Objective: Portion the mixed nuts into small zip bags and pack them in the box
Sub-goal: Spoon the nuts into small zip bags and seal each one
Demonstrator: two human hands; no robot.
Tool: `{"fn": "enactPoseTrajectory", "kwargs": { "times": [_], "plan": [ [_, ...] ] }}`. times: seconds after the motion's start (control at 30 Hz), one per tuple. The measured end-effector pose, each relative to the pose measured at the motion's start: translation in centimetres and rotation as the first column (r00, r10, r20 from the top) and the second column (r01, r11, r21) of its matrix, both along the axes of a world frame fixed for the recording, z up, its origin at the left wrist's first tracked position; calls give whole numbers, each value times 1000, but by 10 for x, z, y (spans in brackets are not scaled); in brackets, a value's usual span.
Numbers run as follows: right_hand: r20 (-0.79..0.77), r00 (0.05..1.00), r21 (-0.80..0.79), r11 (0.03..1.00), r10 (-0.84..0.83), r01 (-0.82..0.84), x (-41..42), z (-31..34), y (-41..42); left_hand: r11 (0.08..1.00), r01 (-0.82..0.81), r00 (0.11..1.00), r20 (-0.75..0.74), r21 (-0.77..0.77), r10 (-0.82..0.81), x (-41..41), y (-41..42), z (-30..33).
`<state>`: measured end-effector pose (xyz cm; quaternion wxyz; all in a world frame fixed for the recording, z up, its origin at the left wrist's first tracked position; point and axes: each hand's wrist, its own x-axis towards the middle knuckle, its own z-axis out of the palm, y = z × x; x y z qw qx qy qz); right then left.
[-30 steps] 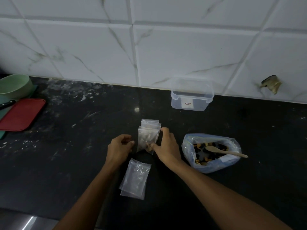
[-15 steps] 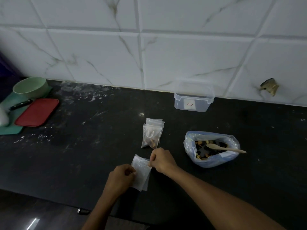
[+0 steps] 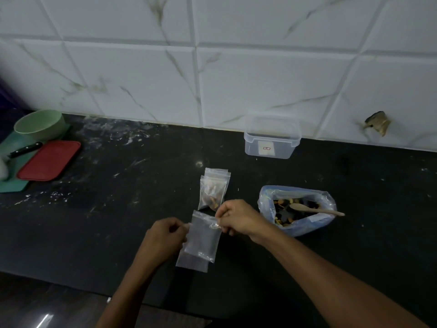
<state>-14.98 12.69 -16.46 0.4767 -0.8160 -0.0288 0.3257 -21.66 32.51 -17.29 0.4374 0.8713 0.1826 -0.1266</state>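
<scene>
An empty small zip bag (image 3: 203, 237) is held just above the black counter by both hands. My left hand (image 3: 165, 235) pinches its top left edge and my right hand (image 3: 236, 217) pinches its top right edge. Another empty bag (image 3: 191, 262) lies flat under it. Behind them lie filled zip bags (image 3: 212, 191) with nuts inside, stacked one over another. To the right sits the big plastic bag of mixed nuts (image 3: 296, 209), open, with a wooden spoon (image 3: 315, 209) resting in it. The clear plastic box (image 3: 272, 140) stands open at the wall.
At the far left are a green bowl (image 3: 39, 124), a red tray (image 3: 49, 159) and a black-handled knife (image 3: 24, 150) on a green mat (image 3: 11, 185). The white tiled wall closes the back. The counter's front edge (image 3: 71, 284) runs below my arms.
My hands left the filled bag behind, came back toward me to the empty bags, and lifted the top one by its two upper corners. The view shifted right.
</scene>
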Motion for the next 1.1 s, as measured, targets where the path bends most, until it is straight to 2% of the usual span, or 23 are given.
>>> {"fn": "enactPoseTrajectory", "kwargs": {
  "times": [0.2, 0.43, 0.53, 0.63, 0.87, 1.0, 1.1],
  "plan": [
    [127, 969, 65, 977, -210, 204, 10, 41, -34, 987, 146, 979, 153, -74, -133, 27, -37, 36],
    [399, 841, 13, 919, -366, 394, 1, 54, -70, 951, 287, 934, 254, -118, -251, 62, -110, 47],
    [408, 801, 11, 880, -438, 475, -6, 50, -81, 951, 264, 933, 294, -159, -210, 70, -136, 46],
    [397, 778, 32, 854, -488, 519, -12, 45, -91, 950, 281, 922, 313, -138, -228, 71, -154, 42],
    [303, 836, -11, 876, -457, 483, -18, 37, -105, 937, 341, 904, 300, -75, -305, 70, -173, 37],
    [399, 808, -68, 865, -433, 497, -19, 36, -109, 928, 374, 886, 292, 13, -361, 70, -179, 39],
    [506, 786, -163, 855, -356, 492, -19, 34, -113, 913, 403, 870, 280, 68, -405, 71, -179, 39]
  ]
}}
